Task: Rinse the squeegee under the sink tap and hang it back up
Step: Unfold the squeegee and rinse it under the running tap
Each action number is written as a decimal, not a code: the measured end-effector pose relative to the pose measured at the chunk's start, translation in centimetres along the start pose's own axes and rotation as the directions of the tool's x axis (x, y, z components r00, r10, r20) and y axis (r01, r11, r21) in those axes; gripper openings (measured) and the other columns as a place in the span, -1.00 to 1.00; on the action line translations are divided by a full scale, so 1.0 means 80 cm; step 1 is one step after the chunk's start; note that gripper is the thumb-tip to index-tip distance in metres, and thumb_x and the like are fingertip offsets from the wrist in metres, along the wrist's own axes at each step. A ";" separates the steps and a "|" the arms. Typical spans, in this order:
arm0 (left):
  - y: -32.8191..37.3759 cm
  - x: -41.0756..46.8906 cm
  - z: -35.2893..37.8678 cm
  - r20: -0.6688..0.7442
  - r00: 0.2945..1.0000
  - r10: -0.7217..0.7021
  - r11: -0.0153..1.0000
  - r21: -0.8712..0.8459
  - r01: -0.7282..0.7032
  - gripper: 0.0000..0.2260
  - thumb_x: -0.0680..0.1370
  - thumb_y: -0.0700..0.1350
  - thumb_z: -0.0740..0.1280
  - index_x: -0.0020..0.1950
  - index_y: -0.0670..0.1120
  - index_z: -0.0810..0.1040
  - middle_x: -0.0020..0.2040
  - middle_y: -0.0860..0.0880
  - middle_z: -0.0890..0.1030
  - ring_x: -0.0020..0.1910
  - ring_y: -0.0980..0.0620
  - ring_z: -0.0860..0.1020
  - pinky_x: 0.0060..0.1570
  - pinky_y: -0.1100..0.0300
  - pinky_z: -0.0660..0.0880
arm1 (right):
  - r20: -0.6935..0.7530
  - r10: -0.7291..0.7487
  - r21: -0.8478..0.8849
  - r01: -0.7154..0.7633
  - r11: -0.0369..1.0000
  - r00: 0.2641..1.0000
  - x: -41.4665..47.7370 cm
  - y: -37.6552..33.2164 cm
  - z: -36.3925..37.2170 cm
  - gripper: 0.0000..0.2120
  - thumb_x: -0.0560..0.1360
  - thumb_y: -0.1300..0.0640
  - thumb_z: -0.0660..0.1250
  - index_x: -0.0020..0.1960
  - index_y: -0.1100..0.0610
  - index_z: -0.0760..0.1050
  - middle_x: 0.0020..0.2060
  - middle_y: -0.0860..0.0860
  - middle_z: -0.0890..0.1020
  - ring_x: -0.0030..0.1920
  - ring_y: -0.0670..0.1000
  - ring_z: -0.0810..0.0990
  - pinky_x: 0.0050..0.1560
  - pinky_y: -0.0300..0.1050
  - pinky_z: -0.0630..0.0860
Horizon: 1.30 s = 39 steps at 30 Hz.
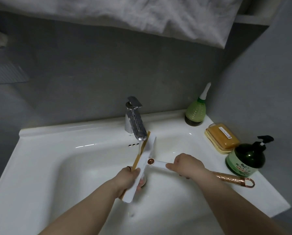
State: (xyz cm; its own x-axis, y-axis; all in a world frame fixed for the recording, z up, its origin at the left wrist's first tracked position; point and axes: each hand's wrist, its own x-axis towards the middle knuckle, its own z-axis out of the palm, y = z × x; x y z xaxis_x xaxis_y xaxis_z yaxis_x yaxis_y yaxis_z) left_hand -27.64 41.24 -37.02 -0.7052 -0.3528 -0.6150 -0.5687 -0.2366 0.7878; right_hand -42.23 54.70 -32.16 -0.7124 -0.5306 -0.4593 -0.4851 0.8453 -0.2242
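Note:
The squeegee [146, 159] has a white head with a tan rubber edge and a white handle ending in a copper grip with a hanging loop. It is held over the white sink [77, 160], its head's far end just under the chrome tap [135, 122]. A thin stream of water runs from the spout onto the tan edge. My left hand [128, 178] grips the near part of the head, fingers wrapped under it. My right hand [186, 166] holds the handle, forefinger stretched along its white part.
On the sink's right ledge stand a green squeeze bottle with a white nozzle [196, 111], a yellow soap box [221, 137] and a dark green pump bottle [247, 160]. A grey wall rises behind the tap. A pale cloth [142, 16] hangs above.

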 end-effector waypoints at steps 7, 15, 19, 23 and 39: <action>0.009 0.001 -0.006 -0.165 0.986 -0.015 1.000 0.009 0.017 -0.71 0.52 -0.04 0.11 -0.31 -0.20 0.36 -0.48 -0.10 0.43 -0.61 -0.01 0.32 -0.54 0.31 0.28 | -0.054 -0.019 0.029 0.020 0.999 0.998 -0.007 -0.015 0.006 -0.66 0.45 -0.19 0.19 -0.14 0.09 0.46 -0.22 -0.01 0.52 -0.20 0.04 0.47 -0.39 -0.27 0.23; 0.003 0.006 -0.019 -0.123 0.989 0.080 0.996 0.040 -0.075 -0.84 0.51 -0.24 0.23 -0.27 -0.17 0.48 -0.25 -0.14 0.58 -0.23 -0.12 0.53 -0.21 0.15 0.50 | -0.108 -0.014 0.097 0.024 0.995 0.994 -0.008 -0.011 0.004 -0.77 0.40 -0.15 0.29 -0.15 0.01 0.49 -0.19 -0.06 0.50 -0.15 -0.02 0.46 -0.39 -0.29 0.22; 0.004 0.009 -0.023 -0.100 0.993 0.059 0.996 0.067 -0.052 -0.86 0.47 -0.38 0.23 -0.20 -0.17 0.47 -0.15 -0.15 0.55 -0.17 -0.10 0.53 -0.24 0.20 0.50 | -0.097 -0.023 0.061 0.029 0.998 0.995 -0.007 -0.010 0.004 -0.79 0.39 -0.13 0.32 -0.12 0.00 0.51 -0.17 -0.04 0.51 -0.14 -0.04 0.44 -0.33 -0.25 0.25; 0.006 0.009 -0.021 -0.081 0.995 0.063 0.997 0.058 -0.058 -0.89 0.50 -0.30 0.24 -0.19 -0.15 0.48 -0.15 -0.13 0.56 -0.22 -0.02 0.53 -0.28 0.28 0.51 | -0.049 -0.017 0.078 0.021 0.997 0.999 -0.009 -0.007 0.002 -0.73 0.38 -0.12 0.33 -0.37 -0.02 0.34 -0.27 -0.04 0.53 -0.38 -0.07 0.44 -0.43 -0.28 0.22; -0.002 0.002 -0.029 -0.062 0.997 0.048 0.993 0.113 -0.041 -0.76 0.48 -0.41 0.16 -0.15 -0.11 0.52 -0.21 -0.04 0.57 -0.23 0.07 0.52 -0.28 0.33 0.48 | -0.024 -0.040 0.137 0.043 0.990 0.999 -0.002 0.002 0.013 -0.85 0.36 -0.06 0.37 -0.18 0.00 0.48 -0.28 -0.11 0.47 -0.27 -0.07 0.46 -0.39 -0.31 0.24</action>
State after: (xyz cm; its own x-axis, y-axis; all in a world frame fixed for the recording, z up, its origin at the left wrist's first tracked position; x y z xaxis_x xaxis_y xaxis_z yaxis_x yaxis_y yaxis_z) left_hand -26.67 39.15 -37.17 -0.7042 -0.4193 -0.5730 -0.5833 -0.1185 0.8036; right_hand -41.63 54.98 -33.00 -0.7042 -0.5654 -0.4294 -0.4409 0.8223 -0.3597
